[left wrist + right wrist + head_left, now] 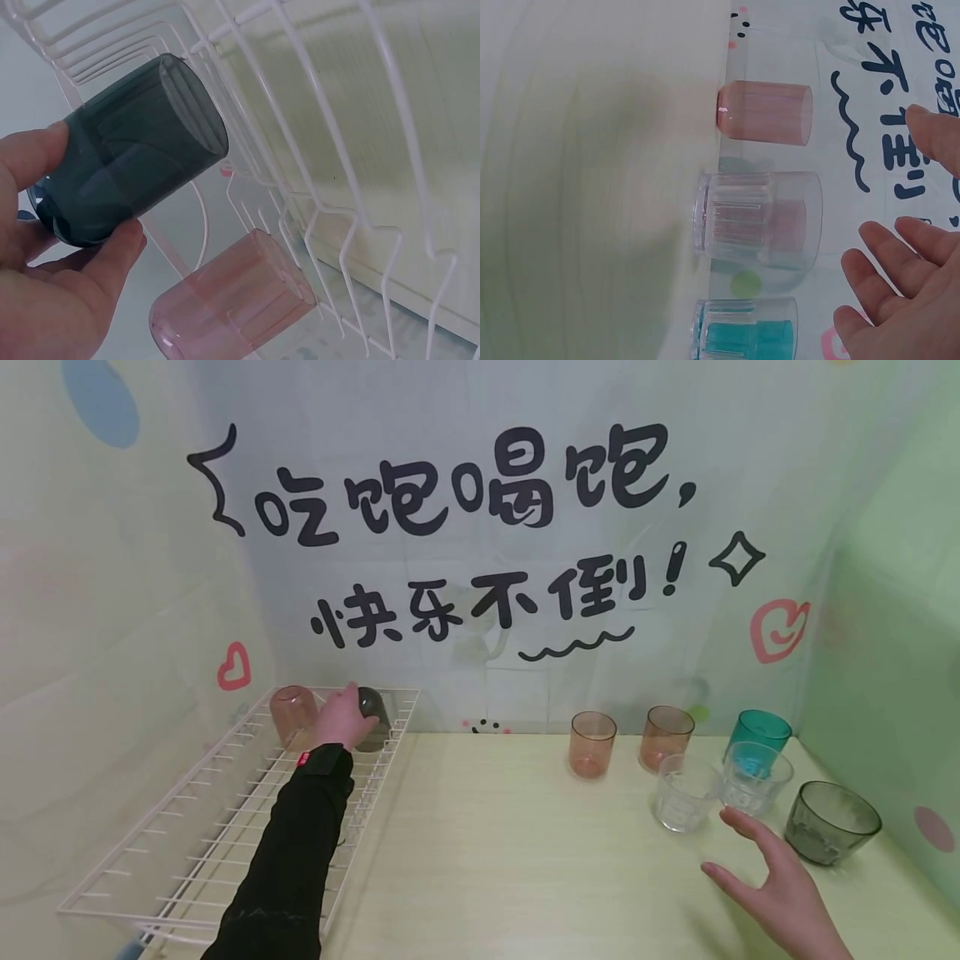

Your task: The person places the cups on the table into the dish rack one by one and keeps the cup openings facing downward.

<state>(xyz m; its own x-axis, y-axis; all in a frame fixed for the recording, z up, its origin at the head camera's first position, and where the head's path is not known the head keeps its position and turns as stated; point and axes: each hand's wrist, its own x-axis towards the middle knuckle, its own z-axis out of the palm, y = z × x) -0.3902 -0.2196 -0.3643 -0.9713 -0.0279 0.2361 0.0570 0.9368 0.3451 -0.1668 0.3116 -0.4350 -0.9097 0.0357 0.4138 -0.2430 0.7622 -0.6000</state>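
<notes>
At the far end of the white wire rack (217,841), my left hand (343,718) grips a dark grey glass (372,718), thumb and fingers around its base end. In the left wrist view the dark glass (142,142) lies mouth toward the wires. Beside it on the rack a pink glass (291,714) stands upside down. My right hand (783,889) hovers with thumb and fingers spread, nothing between them. Nearest to it are a ribbed clear glass (682,802), another clear glass (757,785) and a smoky grey glass bowl (832,827).
Two pink glasses (592,747) (666,739) stand upright at the back of the pale table (525,860). A teal glass (768,727) stands behind the clear ones. A printed cloth wall (480,681) closes the back, and a green wall (885,652) rises at the right.
</notes>
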